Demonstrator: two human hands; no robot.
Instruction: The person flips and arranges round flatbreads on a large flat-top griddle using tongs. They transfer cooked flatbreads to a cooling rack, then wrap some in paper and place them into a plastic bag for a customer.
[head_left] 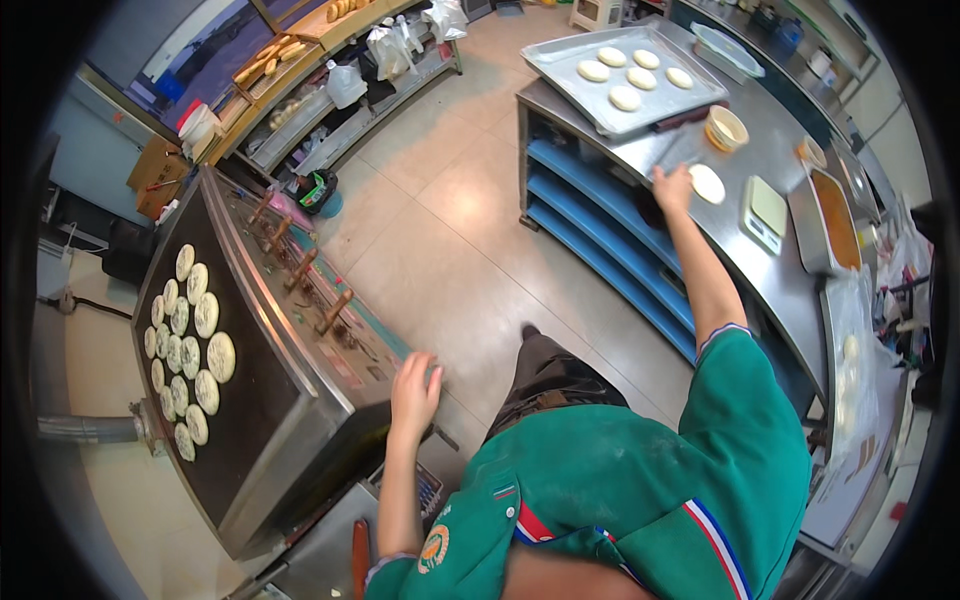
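My right hand [672,190] is at the near edge of the steel worktable, its fingers drawn together. A blurred grey flat shape [682,148] lies just beyond them; whether they grip it is unclear. Beside this hand rests a pale flat dough round [707,184]. My left hand [415,388] hangs by the corner of the griddle [270,440], fingers stretched out, holding nothing. On the griddle's dark plate sit several speckled flat breads [206,314]. A metal tray [560,62] with several dough rounds [625,98] stands at the worktable's far end.
A tub [726,130], a kitchen scale [765,213] and a deep metal pan of brown filling [832,210] stand on the worktable. Blue shelves [600,215] run beneath it. Tiled floor [440,210] separates table and griddle. Wooden handles [334,312] project along the griddle's side.
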